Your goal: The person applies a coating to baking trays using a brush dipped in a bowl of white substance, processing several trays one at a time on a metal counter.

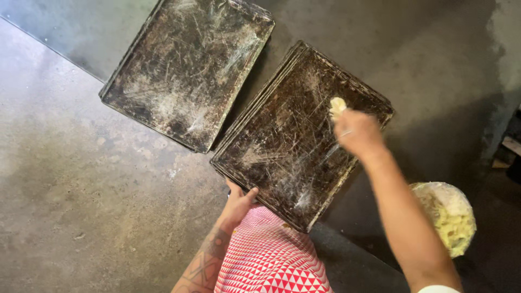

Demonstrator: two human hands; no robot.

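A dark, scratched baking tray (282, 146) lies on top of a stack of like trays on the floor in front of me. My left hand (237, 202) grips its near edge, thumb on the rim. My right hand (355, 132) is shut on a pale yellowish lump (337, 107), probably fat or dough, held against the tray's far right part. White smear marks cross the tray's surface.
A second dark tray (190, 65) lies to the upper left on a black mat. Grey concrete floor (81, 190) spreads to the left. A clear bag of yellowish stuff (450, 217) sits at the right. My red-and-white patterned cloth (271, 255) is below.
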